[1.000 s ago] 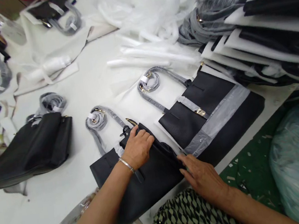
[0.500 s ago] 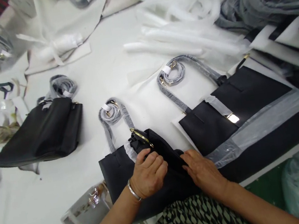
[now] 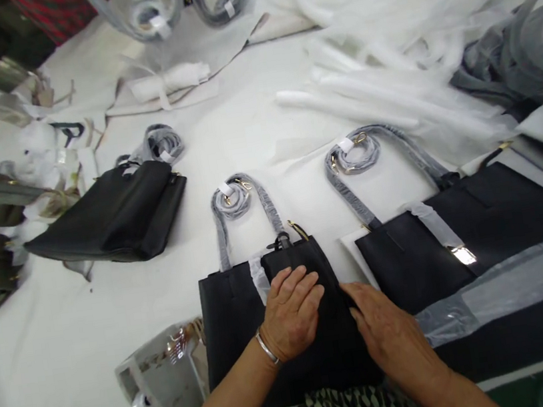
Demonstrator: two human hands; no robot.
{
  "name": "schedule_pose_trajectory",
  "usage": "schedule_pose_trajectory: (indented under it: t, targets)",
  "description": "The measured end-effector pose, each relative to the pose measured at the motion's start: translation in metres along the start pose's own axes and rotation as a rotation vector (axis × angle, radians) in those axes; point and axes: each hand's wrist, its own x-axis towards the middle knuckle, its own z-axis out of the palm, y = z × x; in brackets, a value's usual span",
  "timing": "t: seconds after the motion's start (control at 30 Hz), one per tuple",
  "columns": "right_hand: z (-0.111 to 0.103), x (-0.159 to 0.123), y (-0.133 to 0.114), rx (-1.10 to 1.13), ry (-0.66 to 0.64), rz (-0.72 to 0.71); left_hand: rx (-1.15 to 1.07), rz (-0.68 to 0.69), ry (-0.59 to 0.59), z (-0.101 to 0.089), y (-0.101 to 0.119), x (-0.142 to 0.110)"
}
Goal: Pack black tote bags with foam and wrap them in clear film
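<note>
Fingers nearly together, your left hand (image 3: 293, 311) lies flat on the front of the black bag (image 3: 233, 330), while your right hand (image 3: 393, 328) curls narrowly at its right side edge (image 3: 328, 264), though I cannot tell whether thumb and fingertips pinch it. The step looks like smoothing and squaring that side, so the next move probably calls for light, even pressure along the edge while your left palm steadies the front. Your bag lies on the white table (image 3: 241, 133), its wrapped handle (image 3: 223, 240) pointing away from you, a second bag (image 3: 407, 272) just beside it.
</note>
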Motion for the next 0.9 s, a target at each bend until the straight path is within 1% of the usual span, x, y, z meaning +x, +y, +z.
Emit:
schedule_pose_trajectory:
  t: [0.07, 0.17, 0.23, 0.3, 0.37, 0.43, 0.5, 0.57, 0.63, 0.7, 0.9]
  targets:
    - [-0.007, 0.029, -0.001, 0.135, -0.038, 0.059, -0.029, -0.082, 0.015, 0.001, 0.003, -0.010]
    - [-0.008, 0.074, -0.002, 0.283, -0.153, 0.164, -0.048, -0.206, 0.048, -0.004, 0.007, -0.029]
    - [-0.003, 0.095, -0.005, 0.311, -0.207, 0.161, -0.019, -0.276, 0.080, -0.011, 0.011, -0.045]
    - [0.004, 0.107, -0.008, 0.273, -0.231, 0.129, 0.049, -0.346, 0.103, -0.019, 0.014, -0.063]
    - [0.013, 0.111, -0.012, 0.162, -0.221, 0.109, 0.127, -0.397, 0.086, -0.023, 0.018, -0.081]
    - [0.021, 0.112, -0.015, 0.014, -0.171, 0.115, 0.185, -0.403, 0.018, -0.022, 0.021, -0.100]
    - [0.027, 0.111, -0.017, -0.053, -0.116, 0.146, 0.224, -0.366, -0.063, -0.014, 0.023, -0.115]
    - [0.032, 0.111, -0.019, -0.041, -0.081, 0.179, 0.266, -0.334, -0.099, -0.002, 0.023, -0.127]
    - [0.035, 0.108, -0.023, -0.019, -0.053, 0.191, 0.303, -0.320, -0.078, 0.008, 0.023, -0.134]
    - [0.038, 0.104, -0.027, -0.038, -0.021, 0.197, 0.326, -0.306, -0.028, 0.014, 0.023, -0.138]
    - [0.048, 0.096, -0.038, -0.167, 0.029, 0.226, 0.349, -0.278, 0.138, 0.020, 0.022, -0.148]
